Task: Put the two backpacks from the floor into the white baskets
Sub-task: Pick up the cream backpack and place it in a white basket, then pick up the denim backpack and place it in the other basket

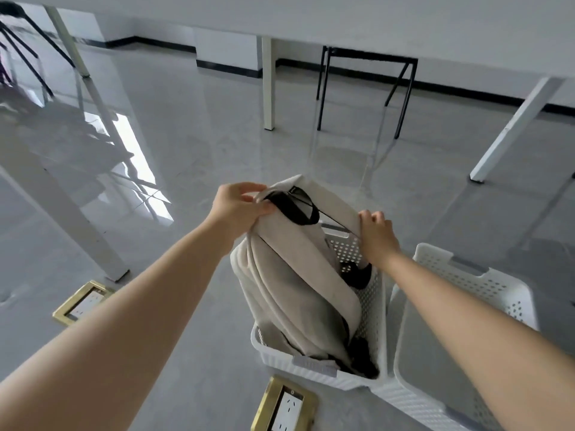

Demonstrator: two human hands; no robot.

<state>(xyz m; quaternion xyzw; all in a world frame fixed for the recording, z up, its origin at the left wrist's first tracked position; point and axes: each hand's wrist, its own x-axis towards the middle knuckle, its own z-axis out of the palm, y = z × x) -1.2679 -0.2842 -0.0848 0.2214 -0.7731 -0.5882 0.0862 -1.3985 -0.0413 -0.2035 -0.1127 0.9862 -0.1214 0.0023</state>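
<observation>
Backpack (298,275): soft, floppy, probably light; standing in left basket (311,368).
Grip: left hand (239,209) and right hand (376,234) pinch its top edge.
Best hold: top, both ends.

Beige backpack (295,275) standing tilted in the white basket (314,368), its top above the rim. Left hand (239,209) grips the backpack's upper left edge; right hand (378,234) grips its upper right edge. A second white basket (485,281) sits just right of the first.
</observation>
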